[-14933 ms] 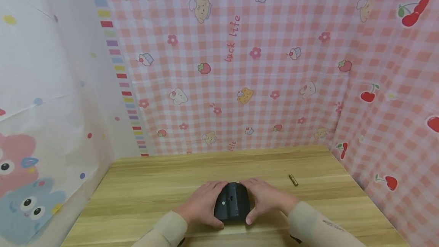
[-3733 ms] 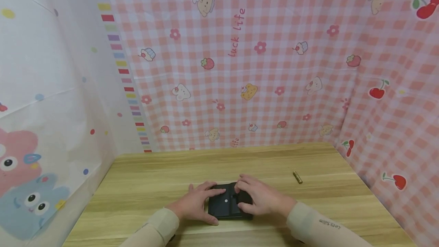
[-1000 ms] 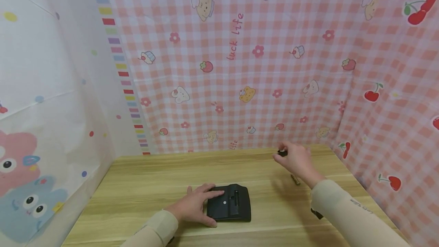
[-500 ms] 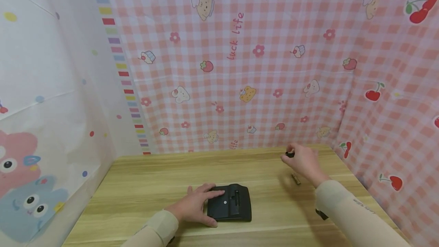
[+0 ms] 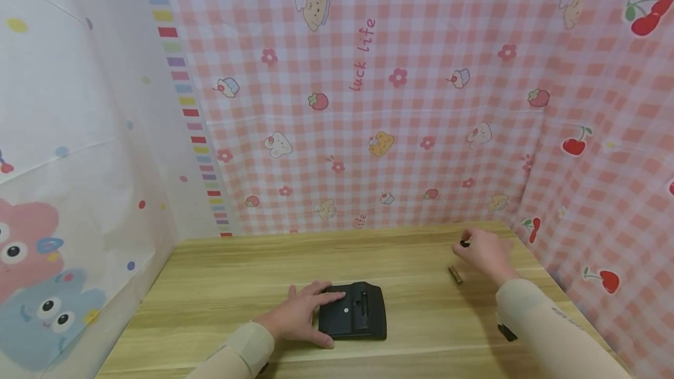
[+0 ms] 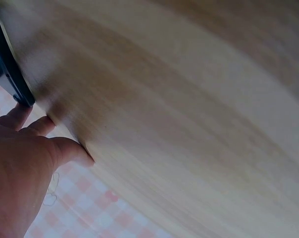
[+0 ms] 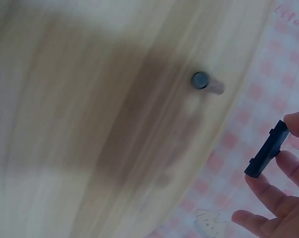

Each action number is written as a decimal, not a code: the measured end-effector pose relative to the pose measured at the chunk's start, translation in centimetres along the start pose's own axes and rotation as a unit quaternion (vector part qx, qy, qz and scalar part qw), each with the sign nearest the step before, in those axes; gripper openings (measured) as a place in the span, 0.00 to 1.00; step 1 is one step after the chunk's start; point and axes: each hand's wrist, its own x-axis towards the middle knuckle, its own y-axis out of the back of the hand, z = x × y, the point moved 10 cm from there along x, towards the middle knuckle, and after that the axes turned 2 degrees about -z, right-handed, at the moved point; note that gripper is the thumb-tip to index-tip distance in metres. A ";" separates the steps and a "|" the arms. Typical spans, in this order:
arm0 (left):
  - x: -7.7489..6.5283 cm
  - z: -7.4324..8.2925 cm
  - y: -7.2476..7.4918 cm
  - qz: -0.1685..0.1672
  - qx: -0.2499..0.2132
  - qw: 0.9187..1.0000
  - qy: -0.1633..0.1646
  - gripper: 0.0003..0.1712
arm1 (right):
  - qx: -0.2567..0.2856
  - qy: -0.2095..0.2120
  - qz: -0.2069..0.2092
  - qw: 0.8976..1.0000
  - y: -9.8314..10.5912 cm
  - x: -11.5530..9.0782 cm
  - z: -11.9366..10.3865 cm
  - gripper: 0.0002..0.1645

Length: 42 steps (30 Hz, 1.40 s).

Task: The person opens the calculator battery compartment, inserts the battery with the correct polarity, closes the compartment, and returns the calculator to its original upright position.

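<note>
A flat black device (image 5: pixel 354 312) lies back side up on the wooden table, with a narrow battery slot (image 5: pixel 364 304) uncovered. My left hand (image 5: pixel 301 316) rests on its left side, fingers spread over the top and thumb by the front edge. In the left wrist view only a dark edge of the device (image 6: pixel 11 64) shows. Above the far right of the table, my right hand (image 5: pixel 487 253) pinches a small black battery cover (image 7: pixel 266 149) between thumb and fingers. A gold-coloured battery (image 5: pixel 455 275) lies on the table just below and left of that hand.
The wooden table (image 5: pixel 253 268) ends at a pink checked cloth (image 5: pixel 337 133) hanging behind it. Another checked cloth (image 5: pixel 605 203) hangs along the right, and a white printed cloth (image 5: pixel 105 192) along the left.
The right hand has taken the battery cover off the device and carried it to the far right. In the last second it moved further right and slightly nearer. The left hand stays put.
</note>
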 end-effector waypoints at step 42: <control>0.0 -0.2 -0.1 -0.003 -0.007 1.000 0.004 0.56 | -0.060 -0.068 -0.084 0.992 -3.7 -0.6 4.7 0.20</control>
